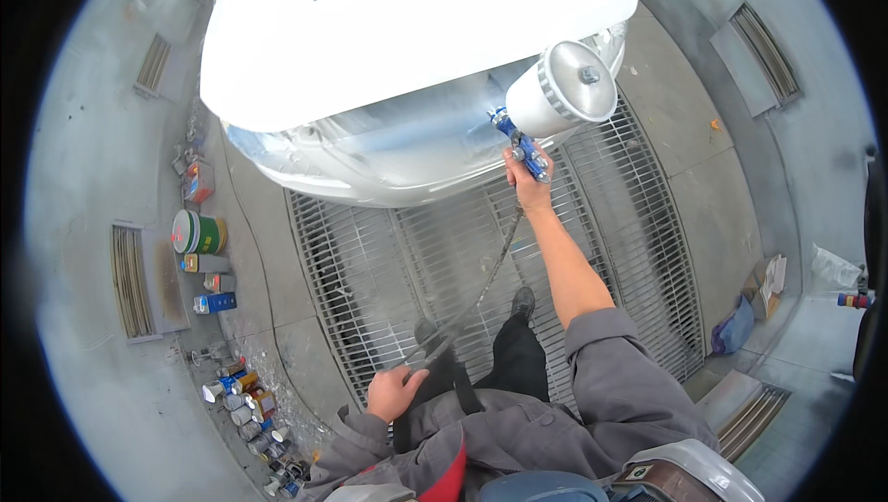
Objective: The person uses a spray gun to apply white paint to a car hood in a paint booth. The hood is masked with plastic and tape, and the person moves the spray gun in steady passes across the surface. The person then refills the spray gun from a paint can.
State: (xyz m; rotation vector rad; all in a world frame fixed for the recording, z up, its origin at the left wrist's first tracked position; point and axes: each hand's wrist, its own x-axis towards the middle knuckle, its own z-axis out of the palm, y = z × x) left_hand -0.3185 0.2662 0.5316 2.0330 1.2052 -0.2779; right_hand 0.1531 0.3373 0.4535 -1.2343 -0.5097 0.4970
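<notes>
My right hand (531, 180) is wrapped round the handle of a blue spray gun (524, 147). A white paint cup with a silver lid (575, 84) sits on top of it. The gun is held out close to the car's bumper (398, 155), its nozzle toward the glossy, pale surface. From the handle an air hose (487, 278) hangs down and runs across to my left hand (393, 393). That hand is closed around the hose near my waist. Above the bumper is the car's white panel (407, 40) with dark lettering. A pale haze blurs the bumper near the nozzle.
Metal floor grating (638, 215) lies under my feet and beside the car. Along the left wall stand a green-and-white bucket (198, 232), several tins and a heap of used cups (248, 414). A cardboard box (766, 287) and a blue bag (732, 326) are at the right wall.
</notes>
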